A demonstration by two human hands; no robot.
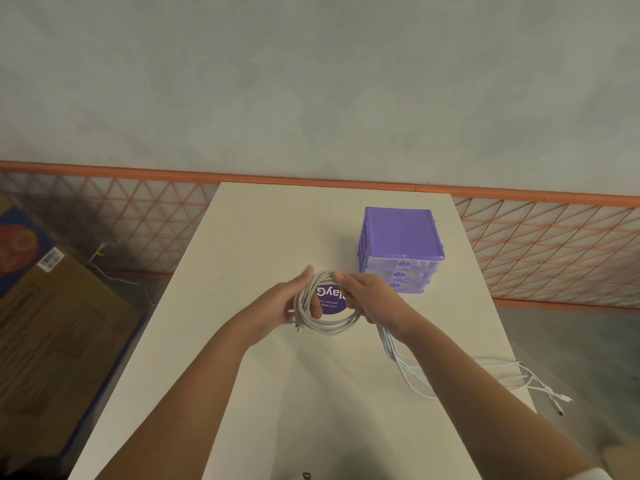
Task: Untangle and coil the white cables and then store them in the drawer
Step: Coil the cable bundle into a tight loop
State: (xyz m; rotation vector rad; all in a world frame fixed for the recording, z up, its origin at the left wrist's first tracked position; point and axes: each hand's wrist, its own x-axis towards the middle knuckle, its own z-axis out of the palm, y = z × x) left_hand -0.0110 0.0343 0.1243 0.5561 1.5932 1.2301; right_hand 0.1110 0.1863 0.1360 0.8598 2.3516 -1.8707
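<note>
While the coil (325, 313) hung between them just above the bench (263, 237), both hands were clamped on it: the left hand (294, 299) gripped its left side, thumb over the strands, and the right hand (367, 299) pinched its right side. The cables (408, 368) were not wholly wound; several loose white strands trailed from under the right wrist across the bench to its right edge, where the plug ends (554, 396) hung over.

By my judgement the coiling step was in hand, roughly midway. The next move called for the right hand to draw in the trailing strands and lay another turn on the coil, while the left hand kept the loops from springing apart. The plug ends might snag at the bench edge.

The purple drawer unit (401, 247) stood just beyond the right hand, its three clear drawers all closed; one would need opening before storing.

Through the coil showed a round purple sticker (330, 301) on the bench, upside down to the camera. Its large white letters read "layG", partly hidden; the small lines seemed to begin "Let's keep", the rest too small to read. A cardboard box (52, 306) on the floor at left bore a barcode label, unreadable.
</note>
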